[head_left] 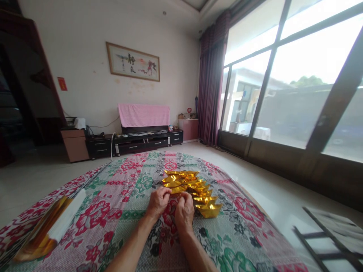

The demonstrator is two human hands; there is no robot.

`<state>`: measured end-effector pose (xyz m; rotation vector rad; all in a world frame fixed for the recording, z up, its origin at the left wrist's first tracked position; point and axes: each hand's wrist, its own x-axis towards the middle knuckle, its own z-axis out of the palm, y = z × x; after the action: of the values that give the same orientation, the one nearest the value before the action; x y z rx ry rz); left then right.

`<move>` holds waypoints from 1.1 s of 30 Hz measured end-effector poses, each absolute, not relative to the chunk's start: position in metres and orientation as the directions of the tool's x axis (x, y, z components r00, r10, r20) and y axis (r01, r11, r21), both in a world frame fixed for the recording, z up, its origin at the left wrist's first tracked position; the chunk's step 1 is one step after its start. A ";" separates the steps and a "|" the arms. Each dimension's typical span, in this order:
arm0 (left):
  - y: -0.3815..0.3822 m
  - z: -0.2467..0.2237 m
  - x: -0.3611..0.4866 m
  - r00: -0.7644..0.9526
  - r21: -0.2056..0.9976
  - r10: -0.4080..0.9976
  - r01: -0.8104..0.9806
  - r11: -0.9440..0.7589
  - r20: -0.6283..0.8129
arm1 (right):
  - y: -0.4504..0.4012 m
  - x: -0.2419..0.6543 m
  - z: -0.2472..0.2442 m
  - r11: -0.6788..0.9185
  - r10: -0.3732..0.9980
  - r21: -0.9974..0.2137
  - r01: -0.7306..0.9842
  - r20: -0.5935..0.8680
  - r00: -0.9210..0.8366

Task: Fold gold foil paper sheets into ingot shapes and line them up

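My left hand (159, 202) and my right hand (185, 211) are closed in a pinch at the two ends of a gold foil paper ingot (177, 189). It lies at the near left edge of a cluster of similar folded gold ingots (198, 185), which trails toward the right. The nearest ingot in that cluster (209, 210) stands to the right of my right hand. My fingertips partly cover the ends of the held piece.
A patterned cloth (127, 226) covers the round table. At its left lies a stack of gold and white paper sheets (52, 228). A chair or rack with dark bars (326, 238) stands at the right. Beyond are a low black cabinet (138, 145) and large windows (297, 87).
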<state>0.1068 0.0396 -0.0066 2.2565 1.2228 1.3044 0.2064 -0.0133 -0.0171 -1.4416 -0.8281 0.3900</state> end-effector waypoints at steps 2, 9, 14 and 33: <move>0.040 -0.007 0.107 0.234 0.589 0.775 0.534 -0.607 0.587 | -0.014 0.206 -0.017 0.126 0.694 -0.963 0.237 0.256 0.673; 0.042 -0.010 0.108 0.229 0.599 0.775 0.520 -0.609 0.588 | -0.016 0.206 -0.015 0.115 0.709 -0.963 0.244 0.252 0.659; 0.044 -0.014 0.108 0.228 0.597 0.773 0.521 -0.610 0.592 | -0.016 0.206 -0.014 0.143 0.693 -0.959 0.246 0.274 0.667; 0.044 -0.012 0.108 0.222 0.599 0.760 0.498 -0.627 0.611 | -0.019 0.206 -0.010 0.144 0.711 -0.958 0.249 0.275 0.647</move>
<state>0.1077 0.0435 -0.0122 2.2238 1.1823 1.3611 0.2064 -0.0186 -0.0105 -1.4294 -0.8644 0.4015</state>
